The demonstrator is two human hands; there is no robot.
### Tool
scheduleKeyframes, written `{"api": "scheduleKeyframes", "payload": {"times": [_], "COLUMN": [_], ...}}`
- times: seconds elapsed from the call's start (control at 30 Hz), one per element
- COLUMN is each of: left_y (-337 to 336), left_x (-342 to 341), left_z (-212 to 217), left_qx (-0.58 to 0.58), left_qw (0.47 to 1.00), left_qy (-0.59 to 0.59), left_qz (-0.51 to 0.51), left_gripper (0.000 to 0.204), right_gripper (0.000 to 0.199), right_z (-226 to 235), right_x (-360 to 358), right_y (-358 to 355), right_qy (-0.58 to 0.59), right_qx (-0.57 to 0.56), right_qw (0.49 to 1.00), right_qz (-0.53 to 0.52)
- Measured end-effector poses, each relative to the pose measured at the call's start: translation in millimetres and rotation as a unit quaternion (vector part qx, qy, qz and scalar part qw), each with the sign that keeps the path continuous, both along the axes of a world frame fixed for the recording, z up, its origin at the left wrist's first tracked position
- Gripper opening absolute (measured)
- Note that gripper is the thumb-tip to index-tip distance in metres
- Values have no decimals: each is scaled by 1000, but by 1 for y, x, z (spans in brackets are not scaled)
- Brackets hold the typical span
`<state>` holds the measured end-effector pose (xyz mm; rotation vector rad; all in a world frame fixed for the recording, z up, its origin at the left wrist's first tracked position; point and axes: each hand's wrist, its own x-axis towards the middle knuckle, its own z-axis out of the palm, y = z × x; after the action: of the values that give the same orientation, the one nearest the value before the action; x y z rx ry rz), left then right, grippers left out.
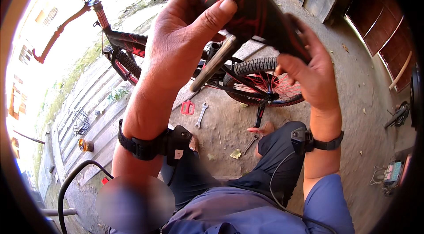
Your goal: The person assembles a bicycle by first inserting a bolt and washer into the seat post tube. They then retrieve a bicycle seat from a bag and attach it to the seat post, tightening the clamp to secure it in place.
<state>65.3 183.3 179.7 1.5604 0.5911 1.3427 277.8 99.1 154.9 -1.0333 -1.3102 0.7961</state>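
Note:
Both my hands hold up a black bicycle saddle (pixel 256 11) with red line markings, close in front of me. My left hand (pixel 176 39) is closed on its left side, the thumb lying on top. My right hand (pixel 312 73) grips the lower right end, some fingers hidden behind it. A worn seat post (pixel 215 64) slants down from the saddle's underside. Beyond stands a black and red bicycle (pixel 128 42), its knobby rear wheel (pixel 265 81) behind my right hand. The seat post is apart from my fingers.
On the ground lie a red pedal (pixel 187 107), a wrench (pixel 202 115) and another wrench (pixel 250 145) near my foot. A wire basket (pixel 81 122) and a small can (pixel 86 145) are at left. A brown door (pixel 380 24) stands at right.

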Motion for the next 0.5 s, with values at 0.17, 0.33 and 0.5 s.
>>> {"api": "scheduleKeyframes", "payload": {"times": [0.17, 0.33, 0.5], "left_y": [36, 65, 65], "left_x": [-12, -25, -36], "left_z": [-45, -112, -138], "left_qx": [21, -40, -88], "left_qw": [993, 981, 977], "left_qy": [83, 138, 139], "left_qz": [76, 129, 139], "left_gripper": [53, 43, 38], "right_gripper": [66, 65, 66], "right_z": [16, 3, -11], "right_x": [12, 11, 14], "right_y": [21, 41, 53], "right_qy": [5, -24, -22], "right_qx": [75, 66, 68], "right_qw": [995, 991, 989], "right_qz": [-62, -112, -131]}}
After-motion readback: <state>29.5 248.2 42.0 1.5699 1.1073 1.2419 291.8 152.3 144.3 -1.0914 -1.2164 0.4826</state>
